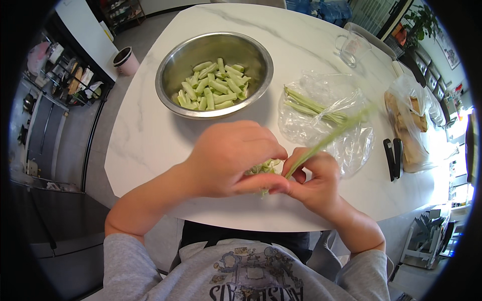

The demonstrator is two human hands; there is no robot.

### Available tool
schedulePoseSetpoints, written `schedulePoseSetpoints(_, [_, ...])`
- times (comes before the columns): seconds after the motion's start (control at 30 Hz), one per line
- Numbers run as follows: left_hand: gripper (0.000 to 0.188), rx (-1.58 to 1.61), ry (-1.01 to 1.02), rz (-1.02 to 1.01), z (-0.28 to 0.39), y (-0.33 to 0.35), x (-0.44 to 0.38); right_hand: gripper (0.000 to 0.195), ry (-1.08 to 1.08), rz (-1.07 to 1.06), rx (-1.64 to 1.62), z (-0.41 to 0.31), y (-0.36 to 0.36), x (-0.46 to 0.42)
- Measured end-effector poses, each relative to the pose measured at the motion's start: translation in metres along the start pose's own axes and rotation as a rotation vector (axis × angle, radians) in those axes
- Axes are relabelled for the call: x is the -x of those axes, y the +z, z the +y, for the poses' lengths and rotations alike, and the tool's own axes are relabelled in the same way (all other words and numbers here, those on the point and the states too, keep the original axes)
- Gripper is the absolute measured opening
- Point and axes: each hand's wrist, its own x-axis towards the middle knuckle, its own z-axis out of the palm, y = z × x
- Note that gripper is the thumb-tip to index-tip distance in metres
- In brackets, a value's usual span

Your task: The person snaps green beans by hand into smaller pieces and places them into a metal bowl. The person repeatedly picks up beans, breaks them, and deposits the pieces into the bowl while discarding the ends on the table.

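Note:
Over the near part of the table, my right hand (318, 175) pinches the lower end of a long green bean pod (325, 141), which slants up to the right and blurs toward its tip. My left hand (237, 160) is beside it, thumb near the pod's lower end and thumb and index fingertips apart. Whether its other fingers hold anything is hidden. Between and below my hands shows a small heap of green bean trimmings (268, 166). Beyond my left hand stands a stainless steel bowl (165, 81) with many cut bean pieces (211, 88) in it.
Several whole bean pods (310, 103) lie on a clear plastic bag (320, 129) at the right. Farther off is a glass mug (352, 49). A black stapler-like tool (393, 158) lies beside a plastic bag with brown contents (410, 124). The white marble-patterned table (143, 150) has a curved edge.

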Motion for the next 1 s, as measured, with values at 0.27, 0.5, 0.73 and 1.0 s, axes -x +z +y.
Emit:
schedulePoseSetpoints(0.27, [0.019, 0.173, -0.236, -0.036, 0.003, 0.015, 0.006, 0.023, 0.041, -0.061, -0.092, 0.002, 0.006, -0.003])
schedulePoseSetpoints(0.5, [0.020, 0.074, -0.322, -0.008, 0.007, 0.011, 0.002, 0.027, 0.062, -0.033, -0.013, 0.008, 0.008, -0.003])
schedulePoseSetpoints(0.73, [0.022, -0.085, -0.184, 0.094, 0.000, 0.005, 0.001, 0.034, 0.006, 0.031, 0.000, -0.005, -0.001, -0.006])
schedulePoseSetpoints(1.0, [0.021, -0.181, -0.127, 0.176, -0.009, -0.003, -0.003, 0.030, -0.014, 0.201, -0.338, -0.002, -0.012, 0.000])
